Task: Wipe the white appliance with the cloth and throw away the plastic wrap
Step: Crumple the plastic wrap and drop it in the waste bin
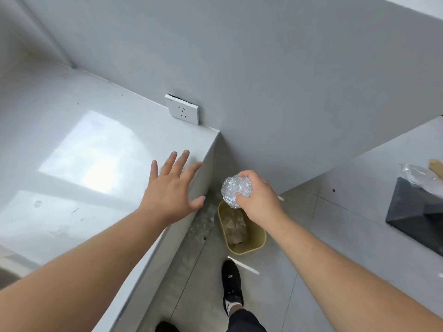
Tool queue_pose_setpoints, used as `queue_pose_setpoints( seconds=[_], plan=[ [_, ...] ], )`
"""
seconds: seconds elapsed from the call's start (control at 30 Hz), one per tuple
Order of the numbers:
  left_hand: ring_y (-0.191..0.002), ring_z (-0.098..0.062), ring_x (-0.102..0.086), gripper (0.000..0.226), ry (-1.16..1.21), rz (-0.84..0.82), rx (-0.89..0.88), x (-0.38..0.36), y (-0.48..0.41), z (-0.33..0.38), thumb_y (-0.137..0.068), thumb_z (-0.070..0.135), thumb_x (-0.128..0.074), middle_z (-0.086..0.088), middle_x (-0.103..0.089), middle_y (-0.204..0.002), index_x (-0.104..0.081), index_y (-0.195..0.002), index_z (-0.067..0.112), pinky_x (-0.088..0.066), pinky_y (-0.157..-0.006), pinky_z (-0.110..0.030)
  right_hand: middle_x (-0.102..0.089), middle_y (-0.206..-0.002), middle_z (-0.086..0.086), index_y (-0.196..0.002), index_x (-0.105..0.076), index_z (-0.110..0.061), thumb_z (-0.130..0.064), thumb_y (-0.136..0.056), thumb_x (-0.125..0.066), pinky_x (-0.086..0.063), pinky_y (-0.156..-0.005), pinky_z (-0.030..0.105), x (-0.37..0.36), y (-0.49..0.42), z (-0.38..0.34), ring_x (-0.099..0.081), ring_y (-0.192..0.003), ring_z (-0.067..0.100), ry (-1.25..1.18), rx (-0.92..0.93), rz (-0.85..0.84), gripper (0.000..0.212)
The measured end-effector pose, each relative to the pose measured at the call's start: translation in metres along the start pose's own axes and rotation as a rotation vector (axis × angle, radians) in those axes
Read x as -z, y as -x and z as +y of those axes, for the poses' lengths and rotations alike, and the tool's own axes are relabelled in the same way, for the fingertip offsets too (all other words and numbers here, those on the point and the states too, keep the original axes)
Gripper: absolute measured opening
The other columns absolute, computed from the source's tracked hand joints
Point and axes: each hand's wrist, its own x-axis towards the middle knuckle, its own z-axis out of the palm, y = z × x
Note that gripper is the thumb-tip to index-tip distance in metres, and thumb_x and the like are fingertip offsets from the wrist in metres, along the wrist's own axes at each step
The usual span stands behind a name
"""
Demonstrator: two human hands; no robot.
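Observation:
My right hand [257, 196] grips a crumpled ball of clear plastic wrap [233, 190] and holds it just above the far rim of a yellow-green waste bin [260, 238] on the floor. Some crumpled clear plastic lies inside the bin. My left hand [171, 190] is spread flat, fingers straight, over the corner of the grey counter [72, 144], its thumb at the counter's edge. Neither the white appliance nor the cloth is in view.
A white wall socket [183, 111] sits where the counter meets the grey wall. Loose clear plastic [200, 225] lies on the floor left of the bin. A second counter at the right holds a dark box [414, 212] and more plastic [416, 174]. My black shoe [231, 285] stands behind the bin.

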Motion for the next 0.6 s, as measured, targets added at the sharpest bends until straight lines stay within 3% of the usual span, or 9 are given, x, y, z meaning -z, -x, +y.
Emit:
queue_pose_setpoints(
  seconds=[0.23,0.47,0.6],
  plan=[
    [-0.161,-0.035,-0.006,0.096,-0.086,0.06,-0.005,-0.037,-0.002,-0.003,-0.084,0.071,-0.048,-0.009,-0.012,-0.175,-0.021,-0.165,0.027,-0.012,-0.122,-0.071,-0.054,-0.132,-0.003,-0.13,-0.051,-0.043,-0.023,-0.086,-0.068,-0.053,-0.085,0.037,-0.03,-0.025,0.032,-0.061,-0.107,0.027,0.081,-0.034,-0.078,0.051],
    [-0.16,-0.035,-0.012,0.088,-0.082,0.11,-0.009,-0.046,-0.005,-0.008,-0.086,0.067,-0.05,-0.009,-0.018,-0.174,-0.03,-0.162,0.027,-0.014,-0.122,-0.071,-0.051,-0.141,0.003,-0.139,-0.047,-0.037,-0.023,-0.089,-0.068,-0.05,-0.078,0.036,-0.075,-0.058,0.076,-0.062,-0.108,0.031,0.195,-0.094,-0.161,0.056],
    [-0.16,-0.036,-0.011,0.09,-0.102,0.103,-0.011,-0.047,-0.006,-0.009,-0.087,0.07,-0.049,-0.01,-0.017,-0.174,-0.029,-0.163,0.027,-0.014,-0.122,-0.071,-0.049,-0.144,0.005,-0.143,-0.044,-0.034,-0.025,-0.09,-0.07,-0.057,-0.086,0.041,-0.102,-0.071,0.102,-0.064,-0.11,0.034,0.265,-0.153,-0.218,0.059]
  ],
)
